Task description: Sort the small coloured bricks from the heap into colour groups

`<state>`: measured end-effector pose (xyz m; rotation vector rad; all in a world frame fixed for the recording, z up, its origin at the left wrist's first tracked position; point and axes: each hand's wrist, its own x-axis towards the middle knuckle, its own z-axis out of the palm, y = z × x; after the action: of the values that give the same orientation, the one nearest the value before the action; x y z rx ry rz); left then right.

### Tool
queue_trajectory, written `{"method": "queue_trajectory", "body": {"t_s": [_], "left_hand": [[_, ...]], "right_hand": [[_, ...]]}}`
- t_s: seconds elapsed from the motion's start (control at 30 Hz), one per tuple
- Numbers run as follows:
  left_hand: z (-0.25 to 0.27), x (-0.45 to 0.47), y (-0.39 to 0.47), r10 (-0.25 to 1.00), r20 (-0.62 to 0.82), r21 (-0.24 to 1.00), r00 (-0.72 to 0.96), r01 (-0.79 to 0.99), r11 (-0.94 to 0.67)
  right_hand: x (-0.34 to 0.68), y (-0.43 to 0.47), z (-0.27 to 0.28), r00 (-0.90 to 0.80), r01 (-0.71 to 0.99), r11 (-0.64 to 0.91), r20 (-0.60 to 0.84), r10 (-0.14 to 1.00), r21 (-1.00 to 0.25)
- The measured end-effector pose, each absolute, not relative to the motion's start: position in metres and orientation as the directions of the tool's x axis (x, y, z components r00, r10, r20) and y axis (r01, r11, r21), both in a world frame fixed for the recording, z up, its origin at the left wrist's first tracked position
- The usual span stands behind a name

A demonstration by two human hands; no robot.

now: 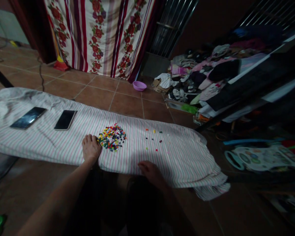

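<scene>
A heap of tiny multicoloured cubes or beads (pixel 112 137) lies on a striped cloth. Against its left side rests my left hand (pixel 91 147), palm down with the fingers stretched over the cloth and their tips beside the outermost pieces. My right hand (pixel 149 170) lies at the front edge of the cloth, dimly lit, its fingers loosely bent and nothing visible in them. Beyond it, several single pieces are spread apart in loose rows, among them an orange one (pixel 147 129), a yellow one (pixel 154 131) and a red one (pixel 156 150).
The striped cloth (pixel 186 157) covers a long, low surface. Left of the heap lie a phone (pixel 65 120) and a larger dark tablet-like device (pixel 29 118). A purple basin (pixel 139 86) stands on the tiled floor, near piled clothes (pixel 201 72) and a floral curtain (pixel 98 36).
</scene>
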<state>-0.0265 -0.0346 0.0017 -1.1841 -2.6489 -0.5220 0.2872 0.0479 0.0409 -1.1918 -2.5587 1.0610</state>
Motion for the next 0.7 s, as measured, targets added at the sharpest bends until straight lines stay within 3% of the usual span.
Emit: {"method": "queue_trajectory", "body": {"t_s": [0.27,0.43,0.7], "left_hand": [[-0.001,-0.027,-0.035,0.681,0.332,0.231,-0.653,0.756,0.612],[0.000,-0.026,-0.034,0.680,0.323,0.235,-0.658,0.752,0.616],[0.001,-0.027,-0.034,0.680,0.332,0.249,-0.653,0.756,0.605]], "right_hand": [[0.193,0.061,0.032,-0.780,0.459,0.558,-0.013,0.625,-0.691],[0.158,0.068,0.026,-0.785,0.449,0.647,0.073,0.615,-0.616],[0.119,0.072,0.036,-0.773,0.611,0.690,-0.105,0.626,-0.388]]}}
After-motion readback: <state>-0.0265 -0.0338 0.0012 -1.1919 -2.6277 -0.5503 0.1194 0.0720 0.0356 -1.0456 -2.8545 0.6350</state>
